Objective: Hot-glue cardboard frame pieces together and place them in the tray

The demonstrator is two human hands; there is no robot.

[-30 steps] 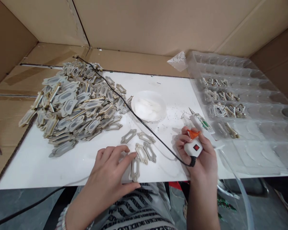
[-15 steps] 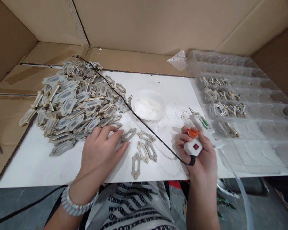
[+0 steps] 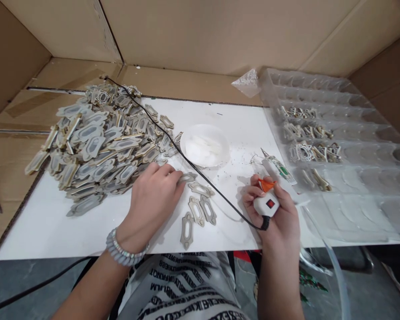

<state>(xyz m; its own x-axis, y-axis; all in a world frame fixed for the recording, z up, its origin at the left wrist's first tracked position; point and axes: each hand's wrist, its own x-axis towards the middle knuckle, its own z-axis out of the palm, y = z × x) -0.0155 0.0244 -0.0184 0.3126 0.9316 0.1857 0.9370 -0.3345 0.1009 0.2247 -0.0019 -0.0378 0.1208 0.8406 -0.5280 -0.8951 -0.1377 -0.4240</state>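
Observation:
My left hand [image 3: 155,198] is closed on one end of a flat grey frame-shaped piece [image 3: 188,177] with a long opening; the fingers hide part of it. Several like it, such as this grey cut-out piece [image 3: 186,230], lie on the white board just right of that hand. In my right hand [image 3: 286,222] is a white handheld device [image 3: 260,205] with a red switch, an orange flared tip and a black cord [image 3: 213,184]. Its fingers wrap around the device, held above the board.
A large heap of grey frame pieces [image 3: 96,146] covers the left. A round white dish [image 3: 205,144] sits in the middle behind the cord. Beyond my right hand lie a pointed tool with green marking [image 3: 280,168] and a clear compartment tray [image 3: 363,178] with sorted pieces.
My left hand has moved right and slightly forward and closed on the grey frame piece, which has shifted right. My right hand still holds the white device, almost unmoved.

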